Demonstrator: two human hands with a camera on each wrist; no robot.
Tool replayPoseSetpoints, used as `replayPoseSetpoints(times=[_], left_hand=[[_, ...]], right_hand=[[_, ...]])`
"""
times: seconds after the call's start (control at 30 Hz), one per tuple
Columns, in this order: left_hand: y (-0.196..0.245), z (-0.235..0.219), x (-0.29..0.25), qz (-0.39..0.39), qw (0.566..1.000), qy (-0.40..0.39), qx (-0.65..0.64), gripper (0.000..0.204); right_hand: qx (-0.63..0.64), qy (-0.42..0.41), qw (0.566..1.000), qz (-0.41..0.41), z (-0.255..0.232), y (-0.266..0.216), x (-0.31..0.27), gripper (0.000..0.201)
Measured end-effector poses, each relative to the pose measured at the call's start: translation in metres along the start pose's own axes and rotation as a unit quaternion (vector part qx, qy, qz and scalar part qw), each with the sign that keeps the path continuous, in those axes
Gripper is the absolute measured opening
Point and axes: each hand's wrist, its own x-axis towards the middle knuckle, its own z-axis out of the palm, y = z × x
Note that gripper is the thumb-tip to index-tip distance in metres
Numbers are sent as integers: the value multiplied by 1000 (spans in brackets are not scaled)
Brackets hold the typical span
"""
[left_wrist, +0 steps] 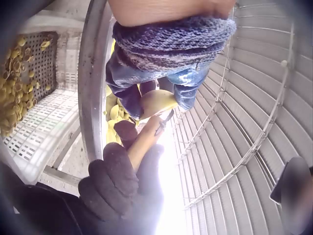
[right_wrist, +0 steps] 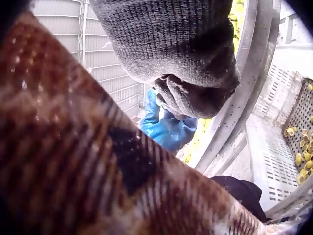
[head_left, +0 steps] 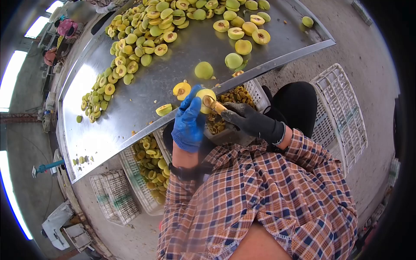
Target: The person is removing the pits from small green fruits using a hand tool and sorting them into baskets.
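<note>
My left hand (head_left: 189, 123), in a blue glove, holds a halved yellow-green stone fruit (head_left: 205, 92) over the near edge of the metal table (head_left: 143, 93). My right hand (head_left: 255, 122), in a dark glove, grips the wooden handle (left_wrist: 143, 143) of a small pitting tool, its working end at the fruit's cut face. In the left wrist view, blue fingers pinch the fruit half (left_wrist: 159, 102) from both sides. The dark glove (right_wrist: 171, 44) hides the tool in the right wrist view. Close to the left hand lie a fruit half (head_left: 181, 91) and a cut piece (head_left: 164, 109).
A large pile of halved fruit (head_left: 149, 32) covers the table's far and left parts. Below the table edge stand a crate of brown-yellow scraps (head_left: 258, 96) and a crate of fruit pieces (head_left: 141, 184). White crates (head_left: 344, 117) stand right and left (head_left: 113, 195).
</note>
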Motion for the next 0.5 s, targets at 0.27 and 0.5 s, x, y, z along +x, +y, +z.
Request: replayPoseSetpoints(times=[0.27, 0.5], left_hand=[[-8, 18, 6, 92, 992, 25, 77, 37], [3, 36, 14, 242, 959, -27, 148, 50]], right_hand=[[287, -41, 948, 131, 13, -9, 0, 32], [280, -119, 943, 134, 17, -14, -3, 32]])
